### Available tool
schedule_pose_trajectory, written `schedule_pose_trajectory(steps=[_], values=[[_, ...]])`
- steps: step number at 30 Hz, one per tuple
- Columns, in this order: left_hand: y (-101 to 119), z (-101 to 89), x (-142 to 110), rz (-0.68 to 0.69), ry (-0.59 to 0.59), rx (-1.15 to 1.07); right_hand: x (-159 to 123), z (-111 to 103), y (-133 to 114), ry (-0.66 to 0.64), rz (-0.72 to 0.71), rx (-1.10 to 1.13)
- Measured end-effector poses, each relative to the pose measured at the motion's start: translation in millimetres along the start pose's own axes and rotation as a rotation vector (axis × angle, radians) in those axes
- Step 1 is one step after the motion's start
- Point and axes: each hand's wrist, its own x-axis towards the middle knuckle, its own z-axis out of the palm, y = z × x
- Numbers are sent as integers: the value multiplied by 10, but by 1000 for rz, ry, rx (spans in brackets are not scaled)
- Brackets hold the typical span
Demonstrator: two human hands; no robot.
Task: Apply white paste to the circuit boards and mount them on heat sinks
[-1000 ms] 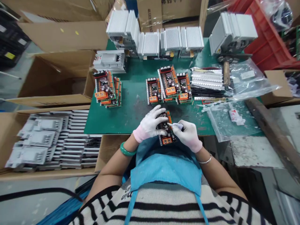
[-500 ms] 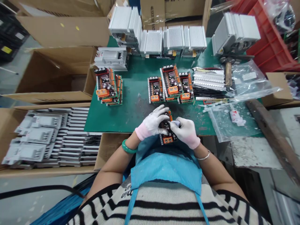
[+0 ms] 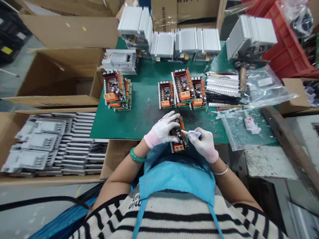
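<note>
Circuit board (image 3: 183,140) at near edge of green table (image 3: 134,124).
Left hand (image 3: 163,130) grasps it, probably for steadiness; right hand (image 3: 204,143) pinches nozzled tube (image 3: 194,133).

Centre: white gloves (image 3: 162,129), pink cuffs (image 3: 150,139); black-and-orange circuit board (image 3: 184,140). Lower middle: blue apron (image 3: 176,181), black-and-cream striped shirt (image 3: 174,210). Upper right: red crate (image 3: 284,43).

One held board (image 3: 181,140), one nozzled tube (image 3: 194,133), one hammer (image 3: 243,79), two bracelets (image 3: 136,158)
</note>
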Motion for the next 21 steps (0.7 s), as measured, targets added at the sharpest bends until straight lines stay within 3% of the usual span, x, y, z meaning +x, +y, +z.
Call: schedule_pose_trajectory(steps=[5,9,14,21], values=[[144,-2,-73,7,81,107,-111,-138,79,-59,-65,-10],[275,69,-113,18,8,87,-126,-134,127,-122,-136,-97],[281,115,-72,-1,-54,101,-87,-93,137,-152,-134,-212],[298,109,-130,-26,39,68,-43,-67,137,-198,-145,-229]])
